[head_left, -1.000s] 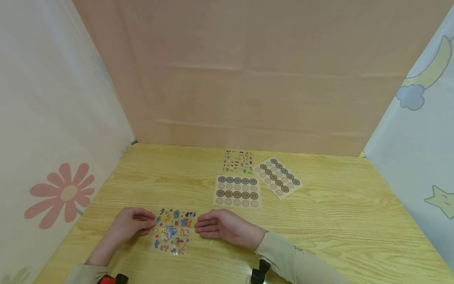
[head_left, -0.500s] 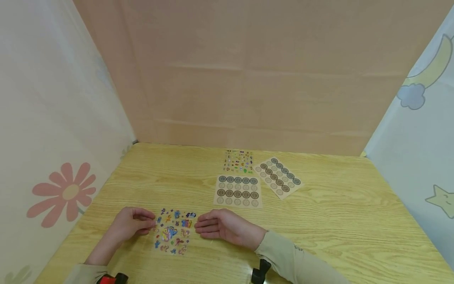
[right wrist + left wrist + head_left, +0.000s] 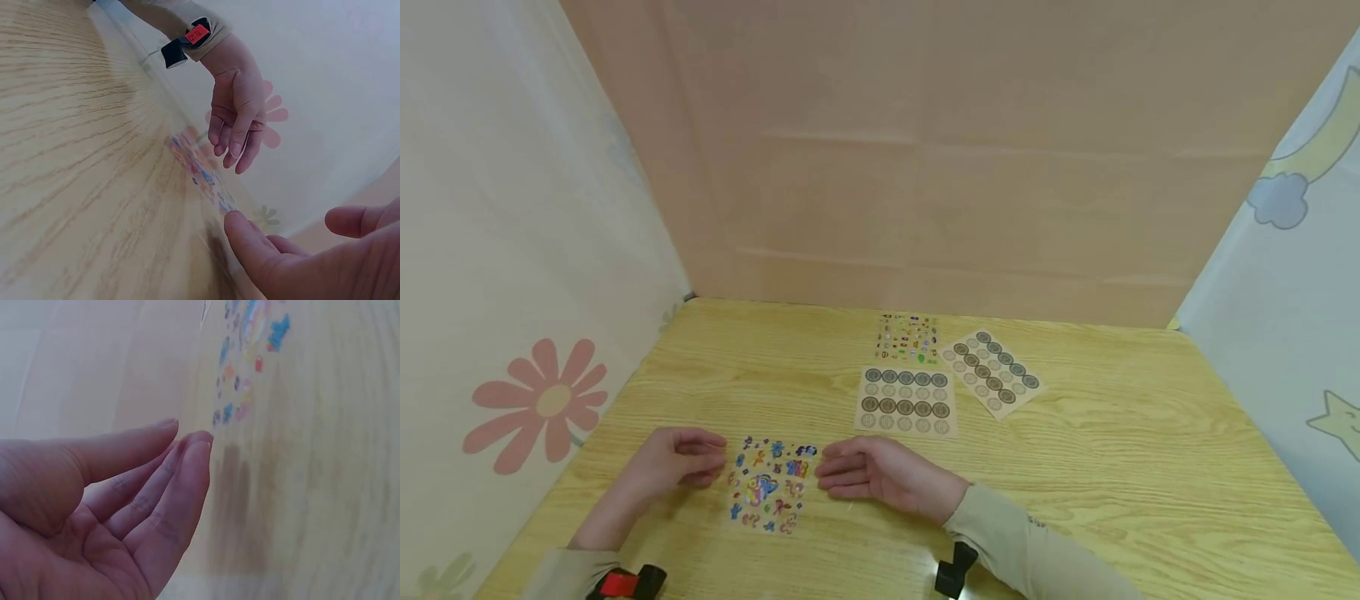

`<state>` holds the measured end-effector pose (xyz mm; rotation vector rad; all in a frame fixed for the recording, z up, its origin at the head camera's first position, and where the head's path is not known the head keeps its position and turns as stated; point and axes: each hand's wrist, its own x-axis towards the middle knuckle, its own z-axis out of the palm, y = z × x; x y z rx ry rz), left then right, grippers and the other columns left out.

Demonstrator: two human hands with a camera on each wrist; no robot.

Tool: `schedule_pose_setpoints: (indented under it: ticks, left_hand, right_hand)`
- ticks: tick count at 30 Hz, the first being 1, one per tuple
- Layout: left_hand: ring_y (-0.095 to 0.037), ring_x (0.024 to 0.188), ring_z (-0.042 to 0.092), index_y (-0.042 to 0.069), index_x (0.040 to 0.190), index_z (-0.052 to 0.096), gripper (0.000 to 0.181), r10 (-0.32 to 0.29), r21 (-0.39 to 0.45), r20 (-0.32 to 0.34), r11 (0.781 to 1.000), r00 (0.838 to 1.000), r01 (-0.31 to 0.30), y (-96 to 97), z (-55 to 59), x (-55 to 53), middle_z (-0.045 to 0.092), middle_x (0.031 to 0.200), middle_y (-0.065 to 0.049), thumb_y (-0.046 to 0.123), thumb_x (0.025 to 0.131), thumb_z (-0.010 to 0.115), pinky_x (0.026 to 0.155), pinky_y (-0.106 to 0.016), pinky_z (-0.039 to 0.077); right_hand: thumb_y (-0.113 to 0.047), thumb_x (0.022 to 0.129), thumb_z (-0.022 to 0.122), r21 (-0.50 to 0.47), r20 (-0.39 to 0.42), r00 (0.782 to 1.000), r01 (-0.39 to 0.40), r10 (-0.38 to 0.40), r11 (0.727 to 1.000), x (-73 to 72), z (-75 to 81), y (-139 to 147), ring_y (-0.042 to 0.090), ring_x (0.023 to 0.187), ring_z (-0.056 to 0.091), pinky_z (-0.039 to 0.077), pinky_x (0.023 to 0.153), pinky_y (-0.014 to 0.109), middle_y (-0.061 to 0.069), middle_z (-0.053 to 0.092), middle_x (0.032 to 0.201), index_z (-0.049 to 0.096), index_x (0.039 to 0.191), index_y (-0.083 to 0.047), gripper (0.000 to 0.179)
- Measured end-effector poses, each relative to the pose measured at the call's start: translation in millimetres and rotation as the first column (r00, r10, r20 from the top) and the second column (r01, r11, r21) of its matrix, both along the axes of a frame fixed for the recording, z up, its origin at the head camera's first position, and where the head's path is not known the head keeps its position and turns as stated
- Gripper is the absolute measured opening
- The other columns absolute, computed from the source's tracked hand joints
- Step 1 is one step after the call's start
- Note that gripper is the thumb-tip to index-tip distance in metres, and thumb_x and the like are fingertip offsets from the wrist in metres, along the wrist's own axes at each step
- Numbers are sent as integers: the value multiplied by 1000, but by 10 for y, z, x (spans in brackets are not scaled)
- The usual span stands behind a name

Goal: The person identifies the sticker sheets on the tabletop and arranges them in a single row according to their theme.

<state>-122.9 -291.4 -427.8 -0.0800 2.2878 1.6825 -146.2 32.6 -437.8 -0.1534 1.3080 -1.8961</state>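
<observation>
A clear sheet of colourful cartoon stickers point(image 3: 762, 489) lies flat on the table between the two hands. My left hand point(image 3: 679, 460) hovers just off the sheet's left edge, its fingers loosely bent. In the left wrist view, nothing sits between the thumb and fingers of the left hand point(image 3: 134, 500). Beside the sheet's right edge is my right hand point(image 3: 887, 477), palm turned inward and fingers nearly straight. It holds nothing; whether its fingertips touch the sheet's edge, I cannot tell.
Farther back on the wooden table point(image 3: 1097, 467) lie two beige sheets of round stickers, one straight point(image 3: 906, 402) and one turned at an angle point(image 3: 991, 373). Behind them is a small sheet of tiny stickers point(image 3: 907, 338). Cloth walls enclose the table's back and sides.
My left hand has drawn slightly left, away from the edge of the sticker sheet. My right hand keeps its place beside the sheet. The head view has shifted a little.
</observation>
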Motion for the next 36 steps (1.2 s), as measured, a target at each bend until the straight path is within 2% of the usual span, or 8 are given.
schedule_pose_setpoints:
  ticks: [4, 9, 15, 21, 26, 33, 36]
  left_hand:
    - [-30, 88, 67, -18, 121, 52, 40, -44, 38, 1, 998, 999, 44, 32, 43, -56, 66, 101, -23, 2, 89, 66, 75, -38, 58]
    - [-33, 92, 66, -15, 124, 51, 47, -100, 28, -24, 995, 995, 101, 149, 130, -145, 65, 106, -25, 12, 89, 69, 76, -38, 58]
    - [-35, 96, 65, -12, 126, 52, 49, -140, 18, -54, 990, 989, 141, 361, 227, -261, 62, 111, -26, 15, 89, 70, 79, -41, 57]
    - [-37, 97, 64, -10, 125, 54, 47, -205, 33, -54, 978, 977, 207, 645, 303, -431, 62, 111, -26, 15, 88, 70, 80, -43, 57]
    - [-36, 99, 64, -10, 125, 54, 44, -223, 58, -59, 972, 973, 226, 871, 381, -591, 61, 113, -26, 10, 89, 70, 83, -43, 55]
    - [-28, 100, 65, -3, 124, 58, 41, -206, 117, -64, 970, 977, 212, 1135, 494, -739, 61, 117, -23, 10, 87, 72, 88, -44, 53]
    - [-27, 102, 64, -1, 124, 58, 41, -199, 147, -58, 968, 978, 205, 1219, 519, -814, 62, 118, -21, 9, 86, 72, 88, -43, 53]
  right_hand:
    - [-20, 98, 46, -11, -14, 1000, 1, -1, 1000, -10, 25, 37, 40, 113, 56, 47, 97, 47, 29, 56, 124, 46, 130, 11, 45]
    - [-20, 98, 46, -26, -26, 1000, 0, -1, 1000, -35, 81, 86, 41, 115, 55, 45, 99, 48, 29, 54, 126, 46, 130, 10, 44]
    - [-17, 97, 48, -36, -59, 998, 15, -17, 999, -129, 176, 152, 43, 117, 52, 44, 99, 47, 28, 55, 125, 45, 129, 12, 44]
    - [-16, 97, 47, -46, -68, 998, 15, -19, 999, -253, 281, 262, 43, 120, 49, 43, 101, 46, 28, 52, 128, 41, 132, 13, 46]
    - [-14, 97, 47, -52, -92, 995, 30, -34, 998, -373, 338, 397, 43, 123, 47, 42, 102, 45, 30, 48, 132, 35, 136, 14, 49]
    - [-15, 100, 43, -50, -161, 984, 70, -77, 996, -578, 424, 677, 43, 126, 44, 42, 103, 43, 31, 43, 137, 33, 138, 14, 49]
    - [-16, 101, 41, -58, -154, 982, 101, -109, 993, -675, 466, 797, 42, 127, 43, 40, 104, 43, 31, 40, 140, 31, 140, 13, 49]
